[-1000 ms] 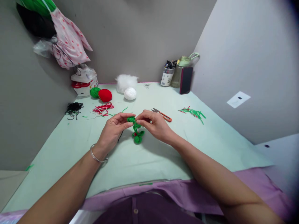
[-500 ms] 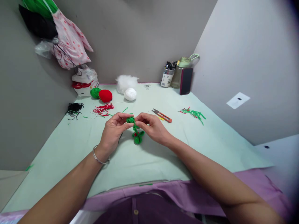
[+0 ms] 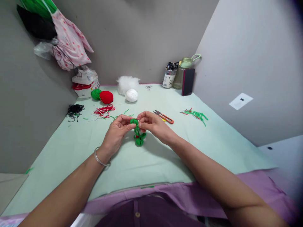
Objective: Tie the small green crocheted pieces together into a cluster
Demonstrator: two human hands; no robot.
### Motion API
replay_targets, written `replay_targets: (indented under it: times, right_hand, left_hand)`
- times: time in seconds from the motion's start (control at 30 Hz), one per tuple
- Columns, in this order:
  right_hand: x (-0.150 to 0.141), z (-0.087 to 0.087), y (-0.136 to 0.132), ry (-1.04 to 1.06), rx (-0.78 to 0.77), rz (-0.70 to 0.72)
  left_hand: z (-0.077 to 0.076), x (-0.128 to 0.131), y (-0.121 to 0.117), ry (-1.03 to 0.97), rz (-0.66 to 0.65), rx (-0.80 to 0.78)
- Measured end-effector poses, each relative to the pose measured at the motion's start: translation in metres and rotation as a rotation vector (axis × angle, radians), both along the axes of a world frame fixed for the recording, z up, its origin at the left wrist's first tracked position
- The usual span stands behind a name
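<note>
The green piece point(image 3: 137, 134) is over the middle of the table point(image 3: 118, 176), between the two hands, with its long axis running far to near. Its far end, a rounded part, sits in the fingers; the near end, with a spot of red, dangles towards the person (whether it touches the table, I cannot tell). The left hand point(image 3: 115, 132) comes in from the left, thumb and fingers closed on the left side of that far end. The right hand point(image 3: 156, 126) meets it from the right, its fingers pinched at the right edge, just where the narrower middle begins; whether a loose strand is caught there too is too small to make out. Neither hand is clearly nearer: both touch the piece, and their fingertips nearly meet across it. The snips point(image 3: 163, 117) lie just beyond the right hand, blades pointing far and left. Farther off to the left are the red ball point(image 3: 106, 97) and white ball point(image 3: 131, 95).
</note>
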State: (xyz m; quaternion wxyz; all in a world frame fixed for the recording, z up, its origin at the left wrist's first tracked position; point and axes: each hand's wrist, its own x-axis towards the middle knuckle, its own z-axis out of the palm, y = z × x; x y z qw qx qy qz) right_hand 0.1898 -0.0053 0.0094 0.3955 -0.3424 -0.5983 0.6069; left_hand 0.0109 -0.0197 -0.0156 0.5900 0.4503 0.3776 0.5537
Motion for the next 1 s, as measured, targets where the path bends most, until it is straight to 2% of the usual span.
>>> replay_targets:
  times: [0.23,0.37,0.5,0.57,0.63,0.73,0.8,0.9,1.0]
  right_hand:
    - [0.008,0.006,0.004,-0.125,0.159,-0.078]
    - [0.009,0.003,0.01,-0.064,0.055,-0.027]
    - [0.008,-0.004,0.018,0.094,-0.108,-0.171]
    - [0.008,-0.005,0.019,0.143,-0.162,-0.169]
    - [0.009,-0.006,0.019,0.131,-0.17,-0.082]
    - [0.009,-0.008,0.018,0.067,-0.092,-0.004]
    - [0.009,-0.01,0.019,0.083,-0.055,-0.053]
    - [0.01,-0.011,0.023,0.192,-0.085,-0.196]
    - [0.012,-0.008,0.023,0.25,-0.165,-0.156]
  left_hand:
    - [0.002,0.001,-0.004,0.001,-0.132,-0.098]
    - [0.0,0.001,-0.005,0.023,-0.231,-0.1]
    - [-0.001,0.002,-0.005,0.005,-0.276,-0.126]
    - [-0.001,0.002,-0.005,-0.017,-0.271,-0.151]
    - [0.0,0.002,-0.005,-0.034,-0.271,-0.159]
    - [0.002,0.003,-0.006,-0.056,-0.259,-0.173]
    - [0.003,0.002,-0.007,-0.055,-0.249,-0.191]
    - [0.002,0.002,-0.008,-0.037,-0.26,-0.21]
    - [0.0,0.003,-0.007,-0.047,-0.277,-0.207]
